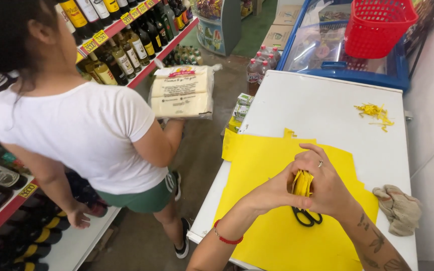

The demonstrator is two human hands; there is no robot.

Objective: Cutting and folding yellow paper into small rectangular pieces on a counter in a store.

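My left hand and my right hand meet over a large yellow paper sheet on a white chest top. Both hands grip a small stack of yellow paper pieces held upright between them. Black-handled scissors lie on the sheet just below my hands. A red cord bracelet is on my left wrist and a ring on my right hand.
A person in a white shirt stands at left by bottle shelves, carrying a packet of pale flat goods. Yellow scraps and a beige rag lie on the chest. A red basket sits on a freezer.
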